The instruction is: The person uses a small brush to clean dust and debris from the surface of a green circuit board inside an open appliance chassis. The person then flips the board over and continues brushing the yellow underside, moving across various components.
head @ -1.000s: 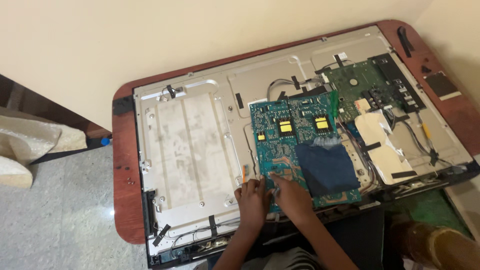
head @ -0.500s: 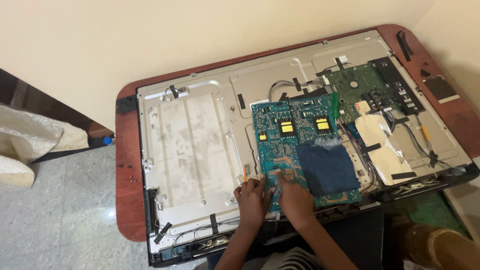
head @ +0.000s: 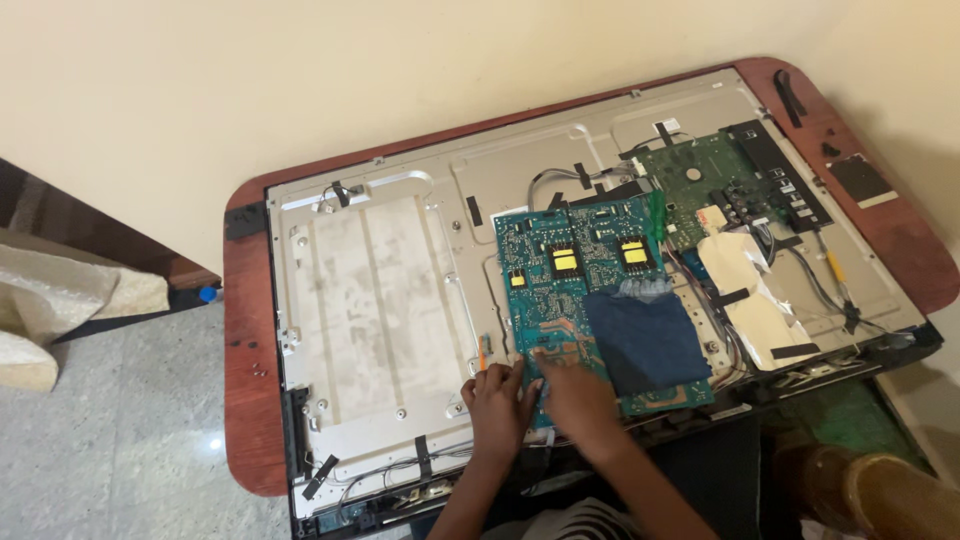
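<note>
A large flat screen lies face down with its back cover off, its bare metal panel (head: pixel 400 300) showing. On it sits a blue-green circuit board (head: pixel 560 285) with yellow parts and a dark blue sheet (head: pixel 645 340) over its near right corner. My left hand (head: pixel 495 410) rests at the board's near left corner, fingers curled against its edge beside a small orange piece (head: pixel 484 352). My right hand (head: pixel 575 390) lies flat on the board's near edge, fingertips pressing the surface. Both hands touch each other.
The screen rests on a reddish-brown table (head: pixel 245 370) against a cream wall. A green board (head: pixel 715 190) with black cables and a beige taped sheet (head: pixel 745 285) fill the right side. A grey tiled floor (head: pixel 110 450) and a cream cloth (head: pixel 50 310) lie to the left.
The view has shifted slightly, so the table sits a little further right in the picture. My hands stay at the board's near edge with only small finger movements.
</note>
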